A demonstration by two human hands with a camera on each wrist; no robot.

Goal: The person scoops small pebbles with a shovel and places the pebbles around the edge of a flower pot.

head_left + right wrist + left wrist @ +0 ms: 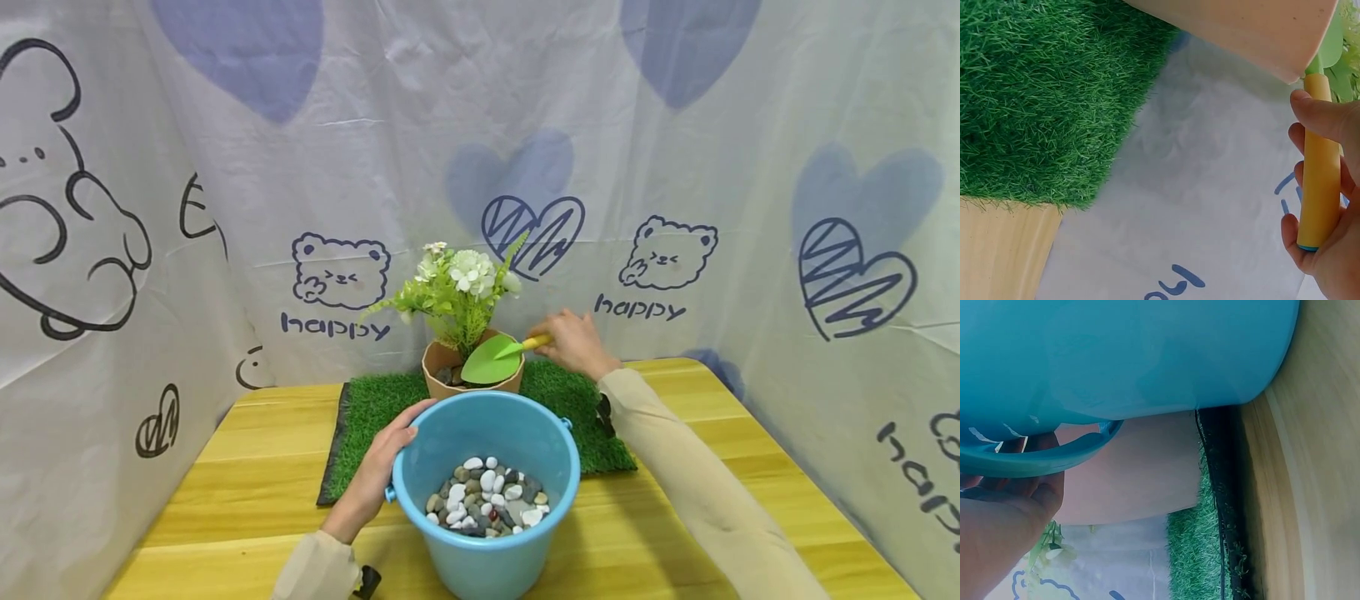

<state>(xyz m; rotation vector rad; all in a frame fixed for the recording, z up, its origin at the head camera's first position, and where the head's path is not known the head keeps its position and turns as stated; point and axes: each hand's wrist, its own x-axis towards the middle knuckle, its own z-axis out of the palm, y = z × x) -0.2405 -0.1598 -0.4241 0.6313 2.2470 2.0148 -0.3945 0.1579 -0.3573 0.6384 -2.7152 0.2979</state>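
A light blue bucket (487,550) stands on the table near me, with white, grey and brown pebbles (487,496) inside. My left hand (377,462) grips its left side at the rim; the left wrist view shows fingers between the blue handle (1041,464) and the bucket wall. Behind the bucket is a plant pot (474,389) of light orange-brown colour, holding dark stones (450,375) and white flowers (472,272) with green leaves. My right hand (573,340) holds a small trowel by its yellow handle (1320,169). The trowel's green blade (491,360) slants down over the pot's opening, its face bare.
A green artificial grass mat (367,417) lies under the pot, partly behind the bucket. The wood-grain table (225,500) extends to both sides. A white printed cloth (420,167) hangs close behind the table and along its left and right.
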